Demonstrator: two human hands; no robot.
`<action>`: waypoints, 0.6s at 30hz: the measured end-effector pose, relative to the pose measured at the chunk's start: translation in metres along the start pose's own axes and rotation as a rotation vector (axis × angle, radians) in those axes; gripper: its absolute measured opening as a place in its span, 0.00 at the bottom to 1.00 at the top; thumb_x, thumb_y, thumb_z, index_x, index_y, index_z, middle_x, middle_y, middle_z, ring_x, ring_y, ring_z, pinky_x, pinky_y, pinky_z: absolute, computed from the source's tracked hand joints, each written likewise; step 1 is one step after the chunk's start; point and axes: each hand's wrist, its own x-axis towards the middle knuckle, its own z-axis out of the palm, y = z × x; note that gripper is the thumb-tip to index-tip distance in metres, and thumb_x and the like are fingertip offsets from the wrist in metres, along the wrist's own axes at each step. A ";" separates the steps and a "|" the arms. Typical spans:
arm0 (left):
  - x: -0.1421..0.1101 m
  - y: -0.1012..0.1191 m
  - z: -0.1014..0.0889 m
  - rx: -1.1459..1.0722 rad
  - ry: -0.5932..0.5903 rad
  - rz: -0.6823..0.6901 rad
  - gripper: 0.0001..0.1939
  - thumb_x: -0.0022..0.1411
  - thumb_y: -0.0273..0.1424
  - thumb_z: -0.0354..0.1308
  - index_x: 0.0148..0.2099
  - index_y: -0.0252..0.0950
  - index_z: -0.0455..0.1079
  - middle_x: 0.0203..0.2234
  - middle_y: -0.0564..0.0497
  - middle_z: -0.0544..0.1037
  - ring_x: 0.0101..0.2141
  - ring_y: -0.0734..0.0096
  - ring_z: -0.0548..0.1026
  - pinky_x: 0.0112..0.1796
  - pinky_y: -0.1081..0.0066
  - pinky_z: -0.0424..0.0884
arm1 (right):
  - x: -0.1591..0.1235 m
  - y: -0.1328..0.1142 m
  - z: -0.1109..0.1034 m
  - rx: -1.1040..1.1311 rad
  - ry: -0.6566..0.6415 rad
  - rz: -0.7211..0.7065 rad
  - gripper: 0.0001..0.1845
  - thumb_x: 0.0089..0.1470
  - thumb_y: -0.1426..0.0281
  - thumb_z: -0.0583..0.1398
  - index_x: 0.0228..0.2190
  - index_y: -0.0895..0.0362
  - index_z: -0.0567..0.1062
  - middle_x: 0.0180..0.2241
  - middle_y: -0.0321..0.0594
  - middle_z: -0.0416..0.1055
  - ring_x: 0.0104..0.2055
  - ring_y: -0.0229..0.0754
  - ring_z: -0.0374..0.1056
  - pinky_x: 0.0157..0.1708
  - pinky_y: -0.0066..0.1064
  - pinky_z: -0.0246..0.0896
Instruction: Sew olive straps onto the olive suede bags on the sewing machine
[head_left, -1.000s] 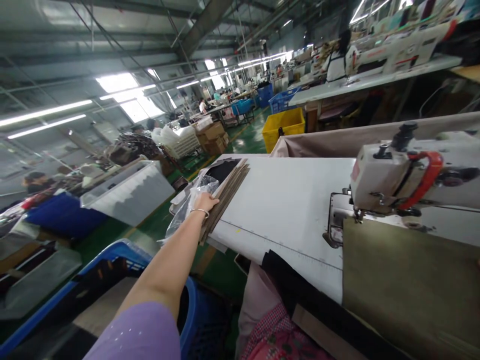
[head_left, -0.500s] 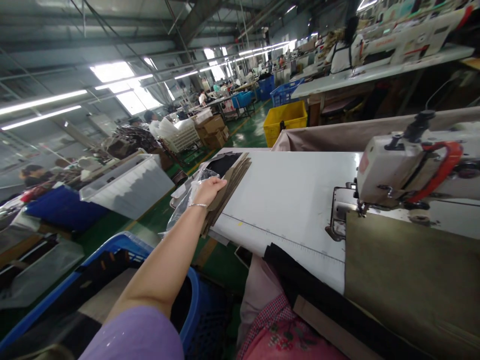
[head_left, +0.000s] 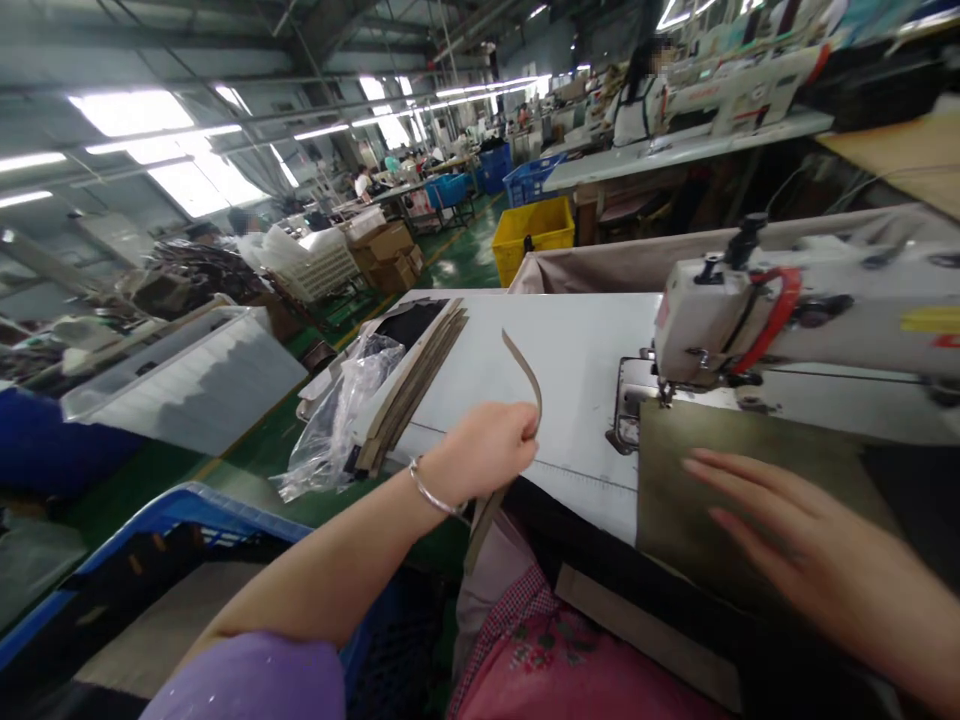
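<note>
My left hand (head_left: 495,445) is closed around a narrow brown fabric strip (head_left: 523,362), whose ends stick out above and below the fist over the white table (head_left: 570,340). Fingers stretched, my right hand (head_left: 787,520) hovers at or just over an olive-brown fabric panel (head_left: 675,490); whether it touches I cannot tell. The panel's far edge lies by the needle area of the white sewing machine (head_left: 690,320). A stack of similar brown strips (head_left: 412,385) rests at the table's left end, beside a crumpled clear plastic bag (head_left: 337,410).
A blue basket (head_left: 225,500) holding fabric stands at my left. Black cloth (head_left: 570,530) hangs along the table's front edge over my lap. Beyond the table are a yellow bin (head_left: 532,235), a white bin (head_left: 187,370) and a person (head_left: 630,115) near another sewing machine.
My left hand has come off the stack toward me and to the right, bringing one strip with it. My right hand has entered over the panel. The view has turned slightly right.
</note>
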 end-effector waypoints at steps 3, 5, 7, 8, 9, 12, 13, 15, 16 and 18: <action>-0.010 0.044 0.032 -0.205 -0.289 0.080 0.05 0.55 0.27 0.58 0.28 0.35 0.65 0.18 0.58 0.68 0.21 0.78 0.64 0.24 0.76 0.54 | 0.027 -0.048 0.029 0.228 -0.114 0.013 0.33 0.56 0.67 0.57 0.63 0.54 0.59 0.66 0.49 0.50 0.65 0.53 0.50 0.60 0.49 0.55; -0.016 0.059 0.045 -0.436 -0.420 0.050 0.08 0.57 0.32 0.60 0.31 0.35 0.65 0.18 0.58 0.69 0.20 0.79 0.65 0.22 0.78 0.57 | 0.041 -0.070 0.039 0.494 -0.156 0.100 0.29 0.55 0.69 0.58 0.58 0.59 0.66 0.61 0.54 0.60 0.62 0.55 0.56 0.59 0.52 0.54; -0.018 0.062 0.049 -0.639 -0.410 0.044 0.11 0.65 0.38 0.54 0.36 0.34 0.65 0.20 0.56 0.71 0.20 0.78 0.68 0.21 0.78 0.61 | 0.045 -0.084 0.039 0.885 -0.228 0.270 0.18 0.58 0.67 0.54 0.48 0.60 0.73 0.47 0.51 0.73 0.51 0.52 0.68 0.52 0.49 0.64; -0.017 0.059 0.049 -0.696 -0.348 0.094 0.12 0.68 0.37 0.48 0.40 0.34 0.65 0.24 0.54 0.73 0.22 0.77 0.71 0.22 0.78 0.65 | 0.043 -0.089 0.036 1.128 -0.309 0.352 0.18 0.61 0.64 0.52 0.45 0.60 0.74 0.41 0.50 0.75 0.45 0.50 0.72 0.46 0.46 0.68; -0.015 0.054 0.048 -0.703 -0.264 0.195 0.13 0.71 0.35 0.43 0.45 0.34 0.65 0.29 0.50 0.76 0.26 0.75 0.74 0.27 0.76 0.70 | 0.040 -0.094 0.034 1.381 -0.423 0.420 0.20 0.63 0.61 0.49 0.44 0.60 0.73 0.37 0.49 0.76 0.40 0.48 0.73 0.40 0.43 0.70; -0.002 0.035 0.049 -0.409 -0.075 0.671 0.18 0.69 0.24 0.41 0.58 0.36 0.62 0.53 0.41 0.71 0.53 0.65 0.71 0.52 0.62 0.70 | 0.026 -0.105 0.033 1.978 -0.816 0.492 0.28 0.63 0.55 0.45 0.48 0.64 0.69 0.36 0.54 0.76 0.35 0.47 0.75 0.30 0.36 0.69; 0.003 0.029 0.053 -0.255 -0.073 0.803 0.21 0.68 0.23 0.43 0.61 0.38 0.61 0.60 0.42 0.65 0.61 0.62 0.62 0.58 0.58 0.64 | 0.022 -0.109 0.036 2.076 -0.907 0.493 0.29 0.62 0.54 0.46 0.47 0.65 0.69 0.36 0.56 0.76 0.35 0.47 0.75 0.29 0.35 0.69; 0.014 0.018 0.066 -0.012 -0.114 0.945 0.23 0.68 0.24 0.45 0.63 0.41 0.58 0.66 0.43 0.55 0.66 0.60 0.51 0.62 0.56 0.58 | 0.018 -0.113 0.041 2.141 -1.024 0.473 0.31 0.59 0.51 0.48 0.44 0.67 0.71 0.34 0.58 0.76 0.34 0.47 0.75 0.29 0.33 0.67; 0.019 0.013 0.075 0.060 -0.132 0.974 0.23 0.69 0.24 0.46 0.64 0.40 0.58 0.66 0.43 0.54 0.66 0.61 0.51 0.62 0.58 0.59 | 0.018 -0.113 0.042 2.125 -1.059 0.451 0.34 0.58 0.48 0.48 0.41 0.67 0.73 0.33 0.57 0.76 0.33 0.47 0.74 0.28 0.32 0.67; 0.031 0.003 0.089 0.124 -0.122 0.992 0.22 0.70 0.25 0.45 0.65 0.37 0.57 0.64 0.41 0.59 0.65 0.64 0.55 0.61 0.62 0.61 | 0.025 -0.104 0.036 1.936 -1.126 0.363 0.37 0.55 0.43 0.47 0.37 0.65 0.74 0.31 0.53 0.76 0.32 0.46 0.73 0.28 0.32 0.66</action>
